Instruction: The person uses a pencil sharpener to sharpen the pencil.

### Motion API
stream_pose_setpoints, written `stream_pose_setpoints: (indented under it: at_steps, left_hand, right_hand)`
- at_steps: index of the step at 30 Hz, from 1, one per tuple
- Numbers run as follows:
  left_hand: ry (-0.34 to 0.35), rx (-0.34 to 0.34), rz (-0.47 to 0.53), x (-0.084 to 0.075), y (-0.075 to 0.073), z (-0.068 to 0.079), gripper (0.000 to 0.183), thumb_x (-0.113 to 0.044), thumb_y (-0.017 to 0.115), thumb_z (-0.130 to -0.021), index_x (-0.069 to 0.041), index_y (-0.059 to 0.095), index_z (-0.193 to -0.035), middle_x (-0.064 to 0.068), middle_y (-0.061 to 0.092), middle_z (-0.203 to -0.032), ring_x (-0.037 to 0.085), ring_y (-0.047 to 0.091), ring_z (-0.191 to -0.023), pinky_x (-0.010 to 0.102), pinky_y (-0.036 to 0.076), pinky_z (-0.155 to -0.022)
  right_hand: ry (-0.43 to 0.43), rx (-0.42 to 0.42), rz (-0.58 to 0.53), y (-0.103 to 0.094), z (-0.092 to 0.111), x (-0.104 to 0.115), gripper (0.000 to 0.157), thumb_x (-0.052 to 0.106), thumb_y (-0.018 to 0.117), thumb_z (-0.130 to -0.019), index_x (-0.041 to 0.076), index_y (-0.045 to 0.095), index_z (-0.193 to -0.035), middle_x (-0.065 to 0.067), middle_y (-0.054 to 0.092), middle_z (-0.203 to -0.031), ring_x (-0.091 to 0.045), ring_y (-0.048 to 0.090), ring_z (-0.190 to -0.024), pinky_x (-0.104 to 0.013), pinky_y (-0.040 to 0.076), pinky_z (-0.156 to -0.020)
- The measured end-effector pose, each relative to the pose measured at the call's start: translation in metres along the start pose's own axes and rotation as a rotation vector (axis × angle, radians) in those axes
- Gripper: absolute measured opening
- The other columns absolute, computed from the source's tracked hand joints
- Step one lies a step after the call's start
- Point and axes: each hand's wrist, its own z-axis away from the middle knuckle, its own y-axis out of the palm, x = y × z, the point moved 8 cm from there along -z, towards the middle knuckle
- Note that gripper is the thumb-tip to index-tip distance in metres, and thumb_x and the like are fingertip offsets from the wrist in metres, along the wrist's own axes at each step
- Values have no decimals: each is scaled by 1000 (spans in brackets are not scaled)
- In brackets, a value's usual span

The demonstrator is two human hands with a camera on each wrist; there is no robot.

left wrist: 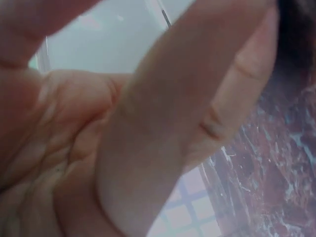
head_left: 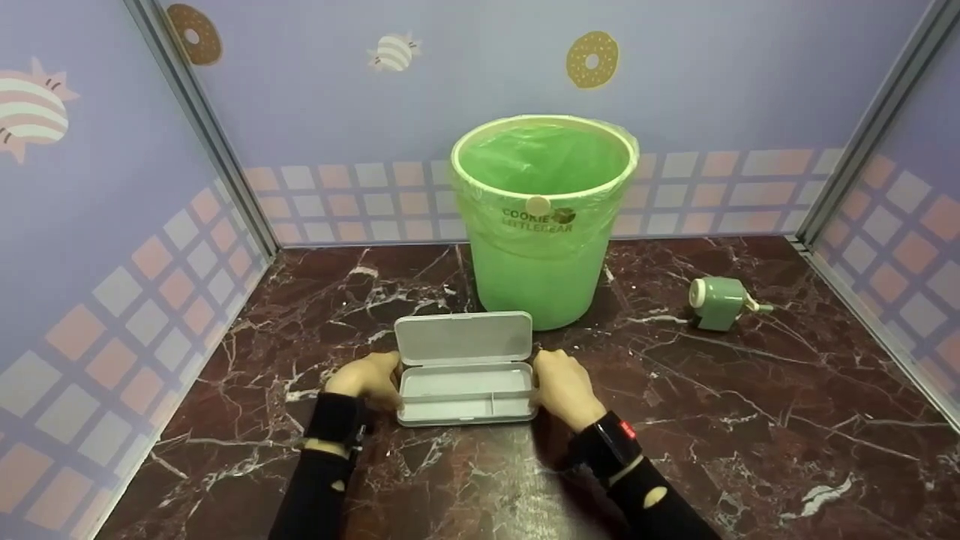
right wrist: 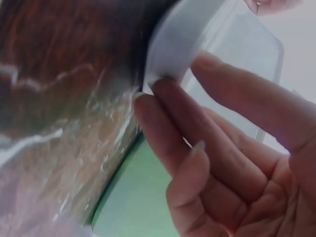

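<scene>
A pale grey-white pencil case (head_left: 465,381) lies on the marbled tabletop with its lid (head_left: 465,339) raised and leaning back. Its inside is divided into compartments, and nothing lies in them. My left hand (head_left: 369,379) grips the left end, its fingertips partly hidden behind the case. At the right end my right hand (head_left: 566,386) pinches the side wall. In the right wrist view the thumb is at the rim and the fingers (right wrist: 197,133) meet the outer wall. Close up in the left wrist view, the left hand's fingers (left wrist: 153,113) cover much of the case.
A green trash bin (head_left: 536,270) with a clear liner stands just behind the case. Off to the right sits a small green crank pencil sharpener (head_left: 718,304). Patterned wall panels (head_left: 360,112) enclose the marbled tabletop (head_left: 750,435) at the back and both sides.
</scene>
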Motion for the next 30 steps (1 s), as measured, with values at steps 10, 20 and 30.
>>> stream_pose_setpoints:
  at_steps: [10,20,30]
  left_hand:
    - [-18,-24,-60,-5,-5,5,32,-3,81,-63,0,65,-91,6,66,-82,18,60,-71,28,51,-62]
    - [59,-161,-247,-47,-17,16,15,-15,82,-74,-7,72,-81,7,72,-86,25,66,-81,45,55,-78]
    - [288,-177,-260,-86,19,0,12,-15,78,-81,-8,76,-91,10,75,-92,29,70,-86,47,56,-82]
  right_hand:
    - [6,-15,12,-1,1,-2,23,-1,82,-58,9,62,-56,-13,69,-67,-35,68,-64,-48,55,-55]
    - [-6,-40,-4,-2,3,-1,24,-3,79,-59,7,58,-60,-18,69,-71,-41,69,-70,-52,55,-59]
    - [-30,-53,-27,-5,4,2,23,-6,77,-63,5,57,-59,-19,68,-69,-41,69,-67,-52,55,-58]
